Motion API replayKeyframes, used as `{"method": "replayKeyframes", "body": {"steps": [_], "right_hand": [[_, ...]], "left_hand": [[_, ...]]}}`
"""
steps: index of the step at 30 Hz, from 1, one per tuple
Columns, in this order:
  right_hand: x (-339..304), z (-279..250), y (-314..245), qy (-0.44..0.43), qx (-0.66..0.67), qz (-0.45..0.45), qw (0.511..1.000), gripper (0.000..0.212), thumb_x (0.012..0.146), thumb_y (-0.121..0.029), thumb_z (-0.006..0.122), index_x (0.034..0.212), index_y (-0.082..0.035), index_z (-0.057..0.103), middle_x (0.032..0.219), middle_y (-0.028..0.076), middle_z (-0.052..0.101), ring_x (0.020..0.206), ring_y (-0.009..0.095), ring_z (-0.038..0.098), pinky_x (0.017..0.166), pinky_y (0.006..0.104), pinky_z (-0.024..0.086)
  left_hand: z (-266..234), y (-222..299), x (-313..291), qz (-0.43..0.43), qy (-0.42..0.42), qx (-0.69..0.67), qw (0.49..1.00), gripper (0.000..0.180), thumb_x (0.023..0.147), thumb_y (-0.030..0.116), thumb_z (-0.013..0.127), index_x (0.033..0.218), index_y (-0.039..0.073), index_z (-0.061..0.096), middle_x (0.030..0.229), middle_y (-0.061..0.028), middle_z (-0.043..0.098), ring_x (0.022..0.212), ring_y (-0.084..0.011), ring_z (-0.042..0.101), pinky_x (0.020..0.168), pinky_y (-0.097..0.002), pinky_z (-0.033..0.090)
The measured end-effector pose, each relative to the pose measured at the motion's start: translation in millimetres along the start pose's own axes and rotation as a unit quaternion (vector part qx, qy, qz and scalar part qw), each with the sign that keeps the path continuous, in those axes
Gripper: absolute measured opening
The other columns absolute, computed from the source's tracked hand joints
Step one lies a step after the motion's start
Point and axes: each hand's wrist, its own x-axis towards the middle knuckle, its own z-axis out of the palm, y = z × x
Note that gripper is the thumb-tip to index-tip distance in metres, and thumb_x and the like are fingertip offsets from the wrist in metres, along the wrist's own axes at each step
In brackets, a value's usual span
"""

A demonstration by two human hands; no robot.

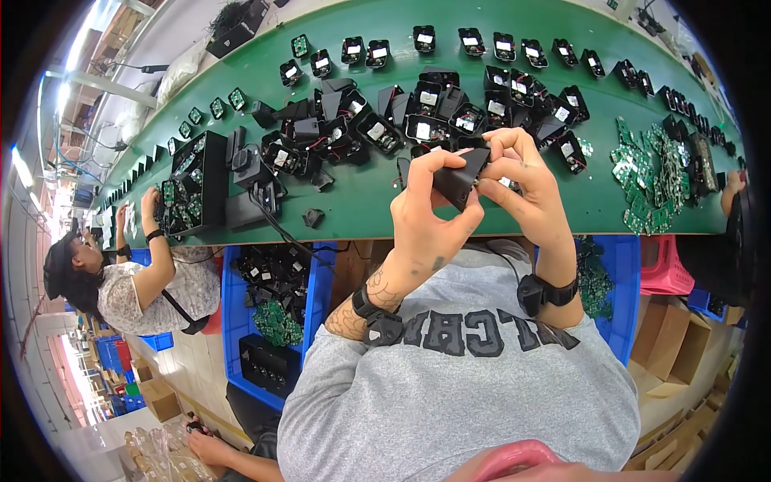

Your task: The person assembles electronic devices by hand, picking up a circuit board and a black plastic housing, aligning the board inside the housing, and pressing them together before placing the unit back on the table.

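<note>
Both my hands hold a black plastic housing [459, 181] above the near edge of the green table. My left hand [419, 210] grips it from the left, thumb below and fingers over the top. At its right edge, the fingers and thumb of my right hand [532, 191] are pinched together against it; a small light part shows there, too little to name. Just beyond my hands lies a heap of similar black housings [428, 128], several with white labels and red wires inside.
Rows of open housings [424, 38] line the far side of the green table [353, 217]. Loose green circuit boards [649, 173] are piled at the right. A black box of boards [210, 186] stands left, near a co-worker [132, 281]. Below the table edge sits a blue bin [233, 353].
</note>
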Motion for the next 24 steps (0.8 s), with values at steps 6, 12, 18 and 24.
{"method": "replayKeyframes", "body": {"steps": [6,12,18,24], "right_hand": [[-4,-3,-10,0.03,-0.084,-0.018,0.996,0.011,0.074,-0.005,0.07,0.081,-0.001,0.063,0.101,0.008,0.049,0.11,0.028,0.046,0.096,0.0408,0.037],[4,-7,-9,0.039,-0.108,0.01,0.993,0.014,0.067,0.002,0.07,0.077,-0.001,0.061,0.096,0.007,0.053,0.108,0.026,0.052,0.091,0.037,0.042],[25,1,20,0.053,0.068,0.116,0.99,0.013,0.065,0.01,0.07,0.074,0.002,0.063,0.091,0.007,0.052,0.098,0.021,0.057,0.079,0.0296,0.046],[39,-2,30,0.079,0.176,0.197,0.961,0.013,0.068,0.001,0.075,0.079,-0.001,0.069,0.089,0.004,0.055,0.087,0.016,0.057,0.076,0.0271,0.047]], "left_hand": [[2,-1,2,0.022,-0.031,0.031,0.999,0.042,0.074,-0.004,0.07,0.111,0.0,0.05,0.091,-0.0073,0.064,0.077,-0.0081,0.063,0.068,-0.0233,0.055],[2,-4,8,0.06,-0.033,0.092,0.993,0.043,0.072,-0.002,0.072,0.11,0.001,0.052,0.099,-0.009,0.066,0.075,-0.0124,0.066,0.065,-0.0237,0.055],[2,-28,19,-0.031,-0.04,0.047,0.998,0.043,0.074,-0.001,0.071,0.111,0.001,0.051,0.094,-0.0077,0.064,0.071,-0.0092,0.063,0.06,-0.023,0.053],[8,-37,35,-0.096,-0.047,-0.004,0.994,0.041,0.079,-0.004,0.068,0.114,0.001,0.047,0.094,-0.0088,0.062,0.079,-0.011,0.065,0.064,-0.024,0.056]]}}
